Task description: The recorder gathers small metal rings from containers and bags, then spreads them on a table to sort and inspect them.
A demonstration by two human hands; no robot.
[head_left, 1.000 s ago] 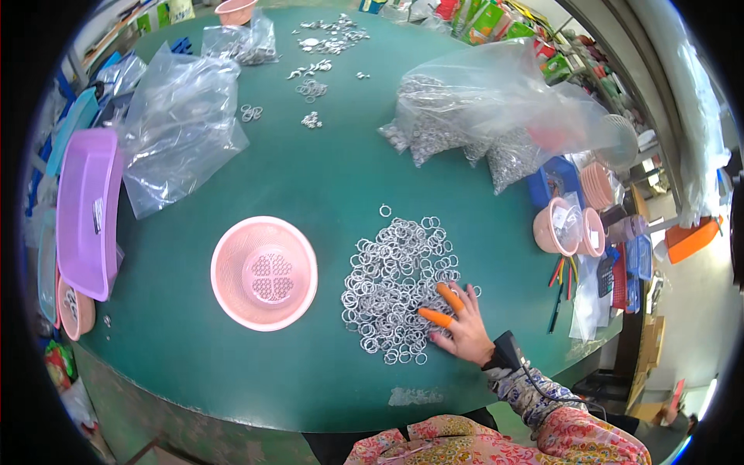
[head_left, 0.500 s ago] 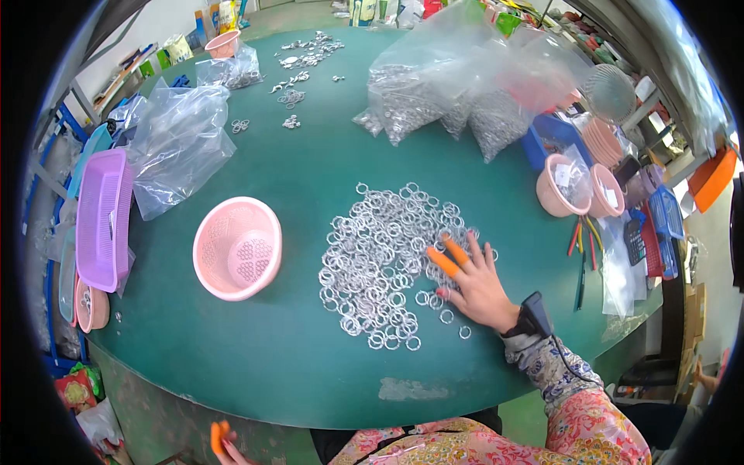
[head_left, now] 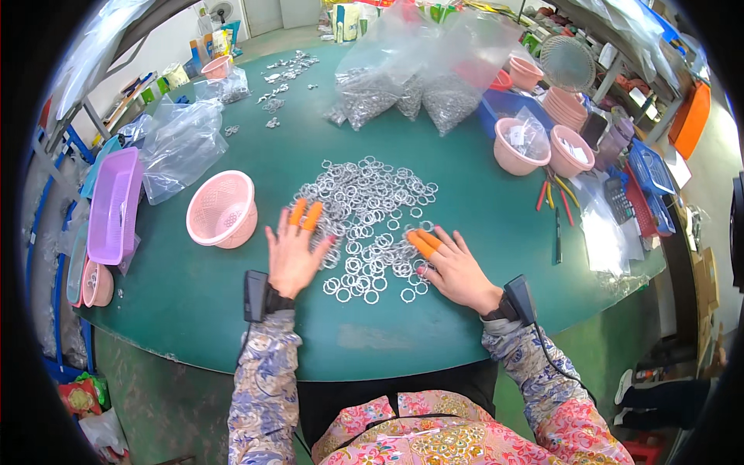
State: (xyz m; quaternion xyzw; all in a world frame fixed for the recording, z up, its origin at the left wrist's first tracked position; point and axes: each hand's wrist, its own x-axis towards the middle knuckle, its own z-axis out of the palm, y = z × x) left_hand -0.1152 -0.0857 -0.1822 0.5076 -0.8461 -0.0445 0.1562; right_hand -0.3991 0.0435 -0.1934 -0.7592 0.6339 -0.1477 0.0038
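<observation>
A loose heap of silvery metal rings (head_left: 364,190) lies spread on the green table between my two hands. At its left edge rests my left hand (head_left: 296,246), fingers spread, with orange finger covers on two of them. My right hand (head_left: 453,267) lies at the heap's lower right edge, also spread and wearing two orange covers; its fingertips touch some rings. Neither hand grips anything. Just left of my left hand stands a pink plastic basket (head_left: 221,209) with a perforated bottom, and I see no rings in it.
Clear bags of small metal parts (head_left: 446,101) stand at the back. A purple basket (head_left: 114,205) and an empty-looking plastic bag (head_left: 184,147) sit at the left. Pink bowls (head_left: 521,147), pliers (head_left: 556,194) and a calculator (head_left: 618,205) line the right side.
My left hand has come up from below the table edge to the heap's left side. The right hand stays at the heap's right edge. The whole view has shifted.
</observation>
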